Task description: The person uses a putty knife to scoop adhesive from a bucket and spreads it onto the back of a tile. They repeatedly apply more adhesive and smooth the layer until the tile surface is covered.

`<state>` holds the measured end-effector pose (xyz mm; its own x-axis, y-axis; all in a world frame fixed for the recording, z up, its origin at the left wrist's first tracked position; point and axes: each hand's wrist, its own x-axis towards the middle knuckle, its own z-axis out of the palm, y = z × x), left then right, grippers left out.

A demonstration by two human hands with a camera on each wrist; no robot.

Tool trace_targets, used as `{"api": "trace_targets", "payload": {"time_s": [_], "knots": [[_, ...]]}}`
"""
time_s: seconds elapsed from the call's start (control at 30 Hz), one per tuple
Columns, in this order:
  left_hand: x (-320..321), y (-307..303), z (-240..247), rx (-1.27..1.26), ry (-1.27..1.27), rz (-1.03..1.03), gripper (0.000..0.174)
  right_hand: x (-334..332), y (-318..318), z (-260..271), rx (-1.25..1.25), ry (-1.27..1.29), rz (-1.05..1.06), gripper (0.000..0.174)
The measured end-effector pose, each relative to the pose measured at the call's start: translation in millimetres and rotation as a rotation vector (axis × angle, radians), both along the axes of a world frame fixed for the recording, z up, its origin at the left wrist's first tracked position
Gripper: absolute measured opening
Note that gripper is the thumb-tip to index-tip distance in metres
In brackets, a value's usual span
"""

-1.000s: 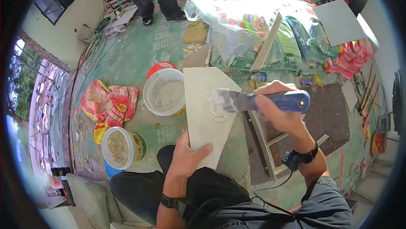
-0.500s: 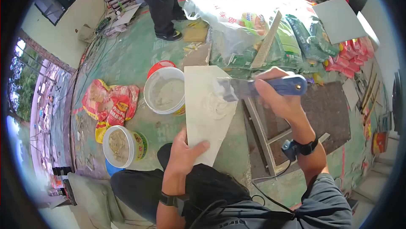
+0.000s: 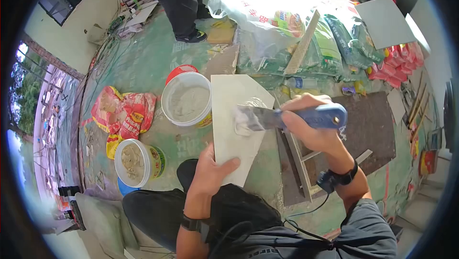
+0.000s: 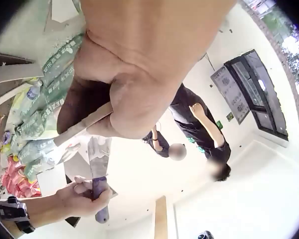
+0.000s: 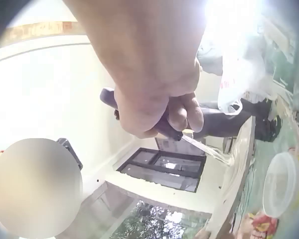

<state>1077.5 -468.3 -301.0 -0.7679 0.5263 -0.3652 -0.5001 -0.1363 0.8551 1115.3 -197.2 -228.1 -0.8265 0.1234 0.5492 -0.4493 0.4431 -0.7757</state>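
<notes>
My left hand (image 3: 208,170) grips the lower left edge of a white board (image 3: 224,139), its thumb lying on the top face. In my right hand (image 3: 311,122) is a putty knife (image 3: 330,115) with a blue handle. Its paste-coated blade (image 3: 263,119) lies over the middle of the board. Wet whitish putty (image 3: 251,101) is smeared around the blade there. From the right wrist view, the blade end meets putty (image 5: 231,158) on the board's face (image 5: 239,174). The left wrist view also shows the blade (image 4: 98,157) beyond the board's edge.
Left of the board stand a white bucket (image 3: 167,110) of pale paste and a lower bucket (image 3: 154,161) of lumpy beige material. A red-yellow bag (image 3: 136,108) lies beside them. At right, a wooden frame (image 3: 297,163) rests on a dark sheet (image 3: 368,130). Someone's legs (image 3: 179,5) stand ahead.
The blade went up the board, then came back down and slightly left, reshaping the putty. My left hand keeps its hold. The person ahead has stepped rightward.
</notes>
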Motion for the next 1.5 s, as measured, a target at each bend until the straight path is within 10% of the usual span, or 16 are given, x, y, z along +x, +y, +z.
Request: {"api": "trace_targets", "payload": {"time_s": [0.67,1.03,1.5], "knots": [[-4,-34,6,0.105,-0.011,-0.045,0.067,-18,53,-9,-0.707,-0.306,-0.114,0.023],[-6,-62,20,0.003,-0.011,-0.248,0.078,-28,116,-16,-0.684,-0.6,0.221,0.024],[10,-28,28,-0.066,0.027,-0.142,0.067,23,29,-67,-0.949,-0.594,0.107,0.02]]}}
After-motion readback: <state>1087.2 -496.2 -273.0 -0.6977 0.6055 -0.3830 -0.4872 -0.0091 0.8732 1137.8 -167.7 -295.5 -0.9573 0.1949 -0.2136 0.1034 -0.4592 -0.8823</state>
